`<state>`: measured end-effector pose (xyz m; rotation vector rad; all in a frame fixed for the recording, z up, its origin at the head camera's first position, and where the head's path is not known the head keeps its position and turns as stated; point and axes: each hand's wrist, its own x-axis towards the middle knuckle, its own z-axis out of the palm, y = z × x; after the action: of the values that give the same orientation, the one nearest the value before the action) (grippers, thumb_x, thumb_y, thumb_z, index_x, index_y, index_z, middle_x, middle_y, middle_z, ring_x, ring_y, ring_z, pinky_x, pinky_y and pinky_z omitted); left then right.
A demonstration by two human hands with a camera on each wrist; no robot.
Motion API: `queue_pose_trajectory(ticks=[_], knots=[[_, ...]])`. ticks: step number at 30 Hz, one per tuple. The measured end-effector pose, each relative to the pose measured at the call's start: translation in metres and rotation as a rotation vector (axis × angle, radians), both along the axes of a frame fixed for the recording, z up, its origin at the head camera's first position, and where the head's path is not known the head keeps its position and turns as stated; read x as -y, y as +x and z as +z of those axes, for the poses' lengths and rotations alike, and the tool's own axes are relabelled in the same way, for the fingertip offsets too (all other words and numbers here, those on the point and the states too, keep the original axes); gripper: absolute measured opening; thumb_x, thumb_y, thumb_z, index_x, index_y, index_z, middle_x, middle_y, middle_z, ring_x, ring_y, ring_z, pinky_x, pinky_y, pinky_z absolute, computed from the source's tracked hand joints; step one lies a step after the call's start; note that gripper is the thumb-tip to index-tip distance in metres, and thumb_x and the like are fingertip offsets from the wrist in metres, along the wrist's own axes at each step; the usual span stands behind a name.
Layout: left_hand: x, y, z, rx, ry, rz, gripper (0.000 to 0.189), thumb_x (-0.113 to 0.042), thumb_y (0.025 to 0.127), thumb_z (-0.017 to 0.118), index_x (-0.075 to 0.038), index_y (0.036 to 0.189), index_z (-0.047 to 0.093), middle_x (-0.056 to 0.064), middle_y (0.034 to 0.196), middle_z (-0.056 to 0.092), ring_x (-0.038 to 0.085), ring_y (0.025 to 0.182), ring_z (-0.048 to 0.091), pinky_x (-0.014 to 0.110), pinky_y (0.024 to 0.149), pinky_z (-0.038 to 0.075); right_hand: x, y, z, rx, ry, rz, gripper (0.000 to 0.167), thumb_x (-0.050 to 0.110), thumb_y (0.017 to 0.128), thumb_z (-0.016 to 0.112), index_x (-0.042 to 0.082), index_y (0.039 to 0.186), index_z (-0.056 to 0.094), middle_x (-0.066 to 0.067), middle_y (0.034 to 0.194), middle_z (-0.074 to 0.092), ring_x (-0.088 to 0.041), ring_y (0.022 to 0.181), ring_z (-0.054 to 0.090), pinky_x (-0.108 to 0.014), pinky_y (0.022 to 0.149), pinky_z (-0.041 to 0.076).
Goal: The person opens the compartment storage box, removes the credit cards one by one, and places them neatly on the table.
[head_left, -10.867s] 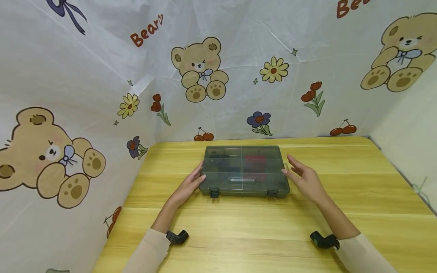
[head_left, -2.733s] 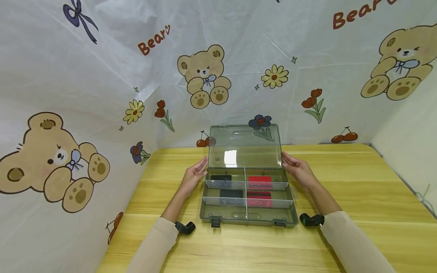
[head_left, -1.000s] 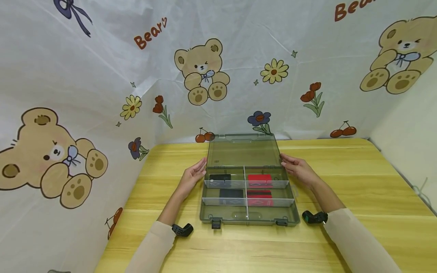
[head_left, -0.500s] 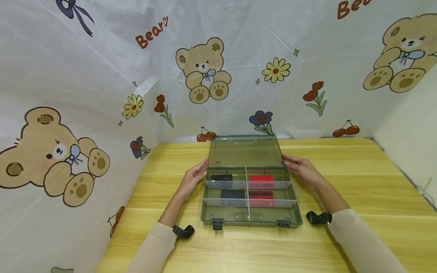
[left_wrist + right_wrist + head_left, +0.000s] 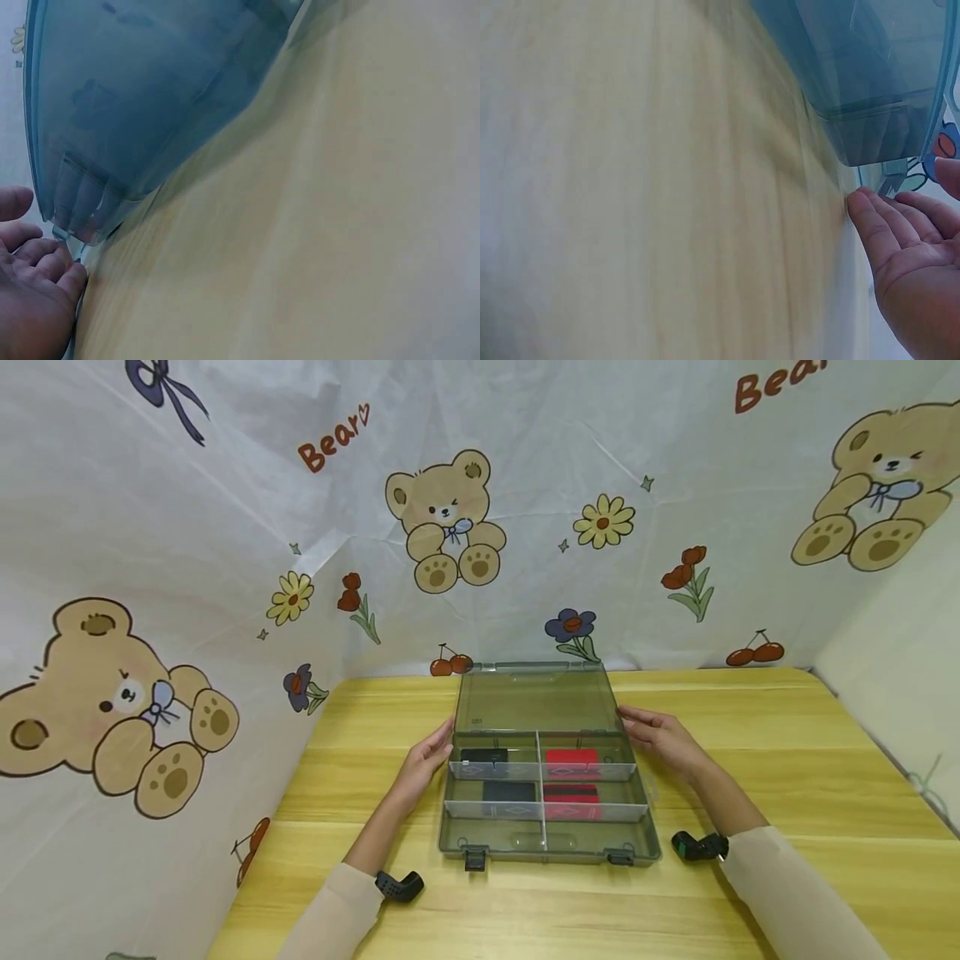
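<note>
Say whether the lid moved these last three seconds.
Yes: the lid tipped backward; its edge earlier crossed the purple flower behind, but now sits below.

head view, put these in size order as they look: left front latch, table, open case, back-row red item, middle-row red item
Largest to smallest:
1. table
2. open case
3. back-row red item and middle-row red item, too alike to rank
4. left front latch

1. I'm in a screened-off corner, like a small filming nook (home or studio, I can't tell).
2. A creased white sheet [image 5: 525,410], printed with bears [image 5: 450,531], flowers [image 5: 603,522] and cherries [image 5: 756,653], hangs behind and left of my wood-grain table [image 5: 555,910].
3. I wear two small black cameras [image 5: 697,847].
</note>
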<state>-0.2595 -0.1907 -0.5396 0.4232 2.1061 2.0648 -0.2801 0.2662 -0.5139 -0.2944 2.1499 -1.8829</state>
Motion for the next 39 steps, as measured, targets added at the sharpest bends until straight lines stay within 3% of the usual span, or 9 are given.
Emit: queue_pose_trajectory(ticks=[9,18,27,39], knots=[[-0.006,0.024,-0.005,0.067,-0.015,0.02,0.058,-0.027,0.11,0.045,-0.01,0.162,0.023,0.004,0.169,0.018,0.026,0.154,0.015,0.05,0.124,0.017,-0.001,0.016,0.004,-0.008,0.069,0.004,0.057,0.024,0.111,0.045,-0.01,0.155,0.029,-0.028,0.16,0.03,-0.041,0.143,0.034,-0.021,0.102,0.048],[-0.017,0.032,-0.004,0.043,-0.014,0.063,0.059,-0.038,0.111,0.037,-0.012,0.162,0.023,0.005,0.17,0.013,0.031,0.155,0.007,0.056,0.123,0.012,-0.006,0.029,0.029,-0.081,0.097,-0.007,0.054,0.023,0.11,0.046,-0.013,0.149,0.038,-0.033,0.15,0.043,-0.022,0.132,0.055,-0.026,0.102,0.051],[-0.024,0.036,-0.006,-0.018,-0.004,0.113,0.058,-0.037,0.113,0.027,-0.01,0.163,0.017,0.003,0.17,0.012,0.024,0.156,0.004,0.047,0.127,0.004,-0.001,0.041,0.058,-0.109,0.12,0.039,0.051,0.023,0.11,0.046,-0.013,0.146,0.043,-0.038,0.142,0.048,-0.014,0.122,0.063,-0.031,0.102,0.052],[-0.025,0.044,-0.004,-0.041,-0.003,0.119,0.05,-0.016,0.113,0.029,-0.007,0.162,0.021,0.01,0.169,0.012,0.025,0.156,0.005,0.047,0.127,0.005,0.005,0.049,0.082,-0.071,0.114,0.116,0.05,0.019,0.11,0.046,-0.017,0.145,0.042,-0.04,0.142,0.047,-0.019,0.121,0.064,-0.03,0.101,0.053]])
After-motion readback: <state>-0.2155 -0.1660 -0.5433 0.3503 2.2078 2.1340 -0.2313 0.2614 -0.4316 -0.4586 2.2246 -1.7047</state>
